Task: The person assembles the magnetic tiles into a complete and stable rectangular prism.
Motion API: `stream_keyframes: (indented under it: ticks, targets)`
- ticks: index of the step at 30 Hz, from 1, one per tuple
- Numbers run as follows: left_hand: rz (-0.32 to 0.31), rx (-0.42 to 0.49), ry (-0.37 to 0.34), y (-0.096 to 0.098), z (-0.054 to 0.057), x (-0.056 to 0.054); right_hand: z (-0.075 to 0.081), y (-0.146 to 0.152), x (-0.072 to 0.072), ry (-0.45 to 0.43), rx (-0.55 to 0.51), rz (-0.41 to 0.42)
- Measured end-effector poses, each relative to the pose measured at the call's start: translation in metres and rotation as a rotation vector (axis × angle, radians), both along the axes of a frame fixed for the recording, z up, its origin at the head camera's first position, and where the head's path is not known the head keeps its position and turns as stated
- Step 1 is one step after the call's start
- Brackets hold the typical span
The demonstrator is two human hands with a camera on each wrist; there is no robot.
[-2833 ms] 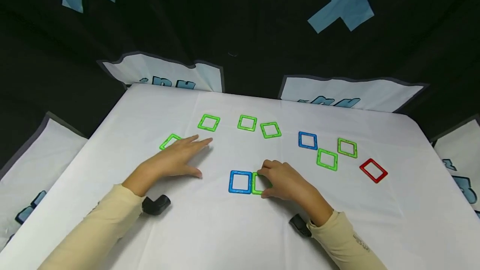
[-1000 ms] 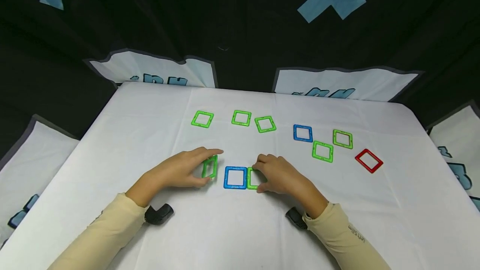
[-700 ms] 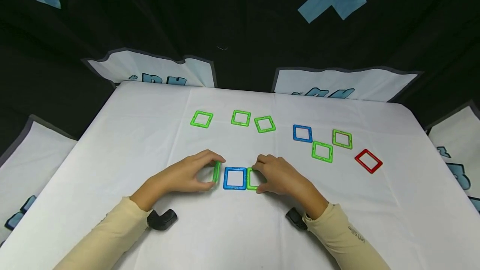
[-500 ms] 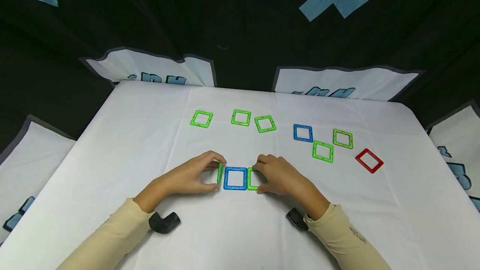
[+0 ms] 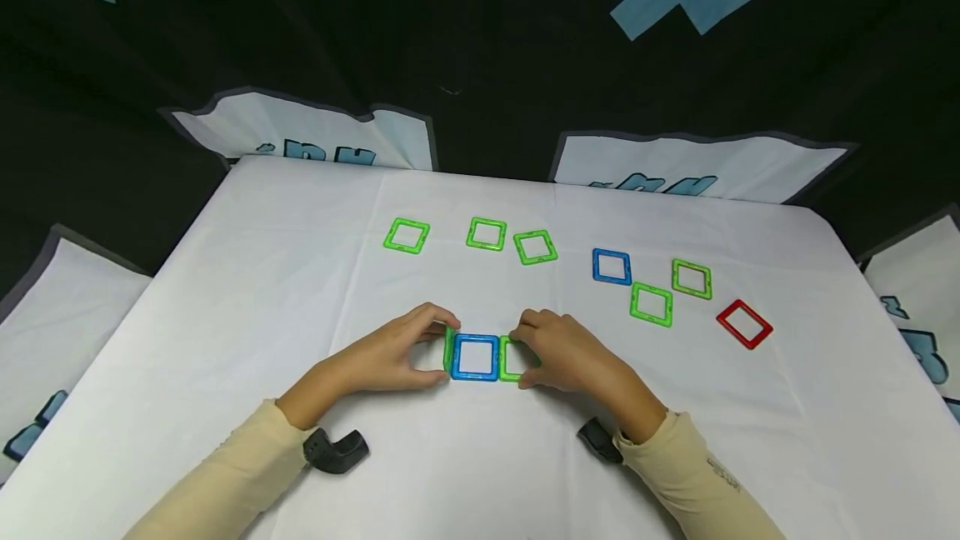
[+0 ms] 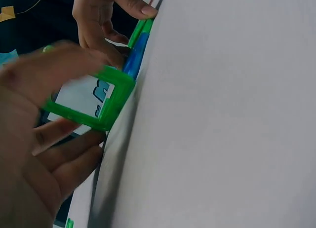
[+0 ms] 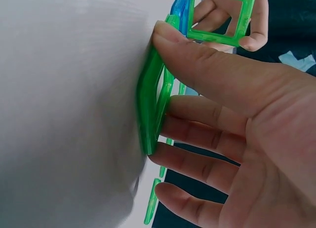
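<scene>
A blue square magnetic tile [image 5: 476,376] lies flat on the white table, between the two hands. My left hand [image 5: 390,352] pinches a green square tile [image 5: 448,348] between thumb and fingers, holding it upright along the blue tile's left edge. In the left wrist view this upright green tile [image 6: 116,107] meets the blue tile [image 6: 136,55] at a corner. On the other side, my right hand [image 5: 573,357] grips a second green tile [image 5: 504,359] that lies flat against the blue tile's right edge. Its thumb and fingers span that tile [image 7: 148,99], covering its right part in the head view.
Farther back lie three loose green tiles, the leftmost green tile [image 5: 401,249] standing apart. At the right are a blue tile [image 5: 596,265], two more green tiles and a red tile [image 5: 756,315]. Black wrist cameras [image 5: 336,450] stick out beneath both wrists.
My left hand has taken the green tile from the table's left side, carried it right, and brought it upright against the blue tile. The right hand has kept its hold.
</scene>
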State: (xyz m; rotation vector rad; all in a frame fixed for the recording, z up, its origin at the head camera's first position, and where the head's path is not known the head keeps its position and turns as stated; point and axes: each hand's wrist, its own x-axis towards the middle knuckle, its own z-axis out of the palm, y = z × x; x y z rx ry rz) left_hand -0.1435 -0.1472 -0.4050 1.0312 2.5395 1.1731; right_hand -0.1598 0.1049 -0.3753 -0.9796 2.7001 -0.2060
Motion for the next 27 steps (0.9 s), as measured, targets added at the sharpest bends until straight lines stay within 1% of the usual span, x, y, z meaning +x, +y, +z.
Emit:
stream_keyframes:
  ticks: [7, 14, 19, 21, 23, 25, 27]
  targets:
    - [0.038, -0.051, 0.014, -0.001, -0.006, 0.003, 0.002, -0.004, 0.002, -0.017, -0.018, -0.001]
    - [0.026, -0.084, 0.058, 0.005, -0.007, 0.003, 0.001, -0.002, 0.003, 0.010, 0.015, -0.018]
    - [0.026, -0.090, 0.081, 0.006, -0.007, 0.005, 0.004, -0.003, 0.003, 0.002, 0.034, 0.000]
    - [0.023, -0.088, 0.088, 0.006, -0.007, 0.006, 0.007, -0.004, 0.001, -0.025, 0.053, 0.008]
    - [0.020, -0.083, 0.089, 0.006, -0.007, 0.007, 0.013, -0.006, -0.003, -0.072, 0.076, 0.016]
    - [0.019, -0.077, 0.082, 0.006, -0.007, 0.007, 0.020, -0.010, -0.010, -0.137, 0.111, 0.033]
    - [0.021, -0.074, 0.072, 0.004, -0.006, 0.009, 0.026, -0.017, -0.021, -0.227, 0.147, 0.044]
